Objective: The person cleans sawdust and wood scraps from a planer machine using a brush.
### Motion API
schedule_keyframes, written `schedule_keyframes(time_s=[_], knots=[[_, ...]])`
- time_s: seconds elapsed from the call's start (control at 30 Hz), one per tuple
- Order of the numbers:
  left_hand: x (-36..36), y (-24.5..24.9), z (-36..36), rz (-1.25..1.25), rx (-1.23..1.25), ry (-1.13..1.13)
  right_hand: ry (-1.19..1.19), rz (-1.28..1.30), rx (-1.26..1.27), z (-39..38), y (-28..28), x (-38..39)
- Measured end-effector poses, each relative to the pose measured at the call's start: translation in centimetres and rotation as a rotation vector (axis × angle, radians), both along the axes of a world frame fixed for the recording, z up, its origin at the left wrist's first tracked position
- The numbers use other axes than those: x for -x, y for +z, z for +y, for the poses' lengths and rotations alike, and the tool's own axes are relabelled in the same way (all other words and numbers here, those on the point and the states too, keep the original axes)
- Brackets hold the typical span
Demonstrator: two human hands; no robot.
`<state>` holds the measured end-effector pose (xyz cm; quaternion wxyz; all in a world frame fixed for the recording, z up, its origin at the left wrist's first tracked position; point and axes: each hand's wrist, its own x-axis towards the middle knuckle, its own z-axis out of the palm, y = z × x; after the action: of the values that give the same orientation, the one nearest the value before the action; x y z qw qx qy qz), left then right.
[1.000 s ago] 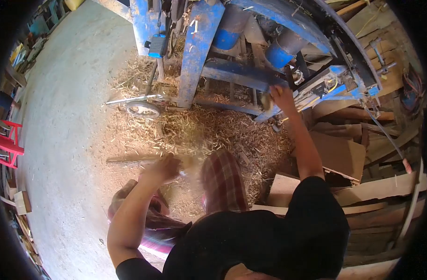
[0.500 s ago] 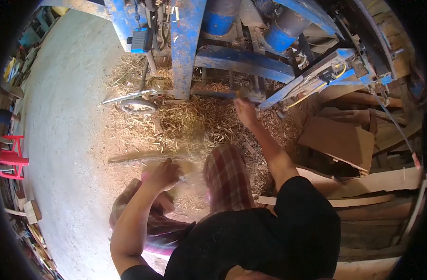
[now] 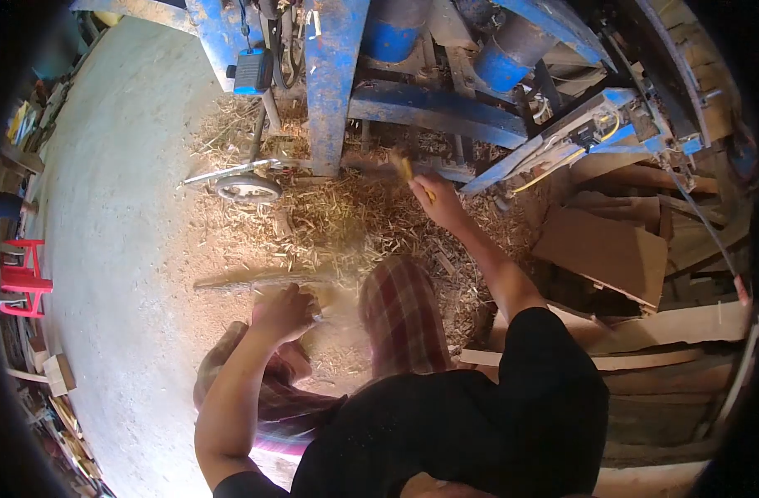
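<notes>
My right hand (image 3: 436, 199) is closed round a small yellow-handled brush (image 3: 405, 169), its brownish end raised toward the blue machine frame (image 3: 437, 112). Lower and to the left, my left hand (image 3: 284, 314) has its fingers curled in front of my knee. A small shiny bit shows at its fingertips, too blurred to name. Just beyond the left hand, a rough strip of wood (image 3: 247, 282) lies on the sawdust. Wood shavings (image 3: 346, 216) cover the ground between my hands and the machine.
A spoked wheel (image 3: 248, 188) with a metal bar sits by the machine's leg. A blue box (image 3: 252, 72) hangs on a cable above it. Brown boards (image 3: 603, 249) and planks are stacked at right. Concrete floor (image 3: 114, 249) and a red chair (image 3: 24, 278) are at left.
My right hand has shifted slightly nearer my body and turned, so the brush shows more clearly. My left hand has moved slightly, its fingers still curled.
</notes>
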<state>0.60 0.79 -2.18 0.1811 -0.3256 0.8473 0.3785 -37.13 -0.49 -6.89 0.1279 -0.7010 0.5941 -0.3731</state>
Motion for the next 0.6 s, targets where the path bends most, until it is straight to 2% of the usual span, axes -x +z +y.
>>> schedule_keyframes(time_s=[0.07, 0.1, 0.17, 0.2, 0.27, 0.3, 0.37, 0.4, 0.47, 0.53, 0.6], knots=[[0.3, 0.8, 0.0, -0.005, 0.015, -0.074, -0.109, 0.16, 0.082, -1.8, -0.7, 0.7], [0.4, 0.9, 0.1, -0.007, 0.024, -0.069, -0.105, 0.157, 0.092, -2.7, -1.6, 0.7], [0.8, 0.2, 0.0, -0.096, -0.038, 0.01, -0.129, 0.125, -0.263, -4.4, -3.8, 0.1], [0.9, -0.1, -0.1, -0.098, -0.032, 0.015, -0.124, 0.122, -0.257, -4.5, -4.0, -1.3], [1.3, -0.8, 0.1, -0.11, -0.047, 0.009, 0.149, 0.316, -0.316, -3.2, -4.3, -4.1], [1.9, 0.2, 0.0, -0.108, -0.048, 0.014, 0.155, 0.319, -0.317, -2.9, -3.8, -4.6], [2.9, 2.8, -0.4, -0.181, -0.091, -0.034, 0.171, 0.136, 0.01, -2.6, -2.0, -5.1], [2.6, 2.4, -0.4, -0.18, -0.095, -0.028, 0.178, 0.137, 0.007, -3.0, -1.7, -4.9], [2.2, 1.3, -0.4, -0.136, -0.095, -0.066, -0.112, 0.179, -0.11, -4.8, -1.1, -3.3], [2.4, 1.9, -0.4, -0.139, -0.069, -0.101, -0.121, 0.163, -0.106, -5.6, -3.6, -1.4], [2.8, 2.7, -0.9, -0.147, -0.032, -0.123, -0.012, 0.335, -0.223, -6.3, -5.6, -1.5]])
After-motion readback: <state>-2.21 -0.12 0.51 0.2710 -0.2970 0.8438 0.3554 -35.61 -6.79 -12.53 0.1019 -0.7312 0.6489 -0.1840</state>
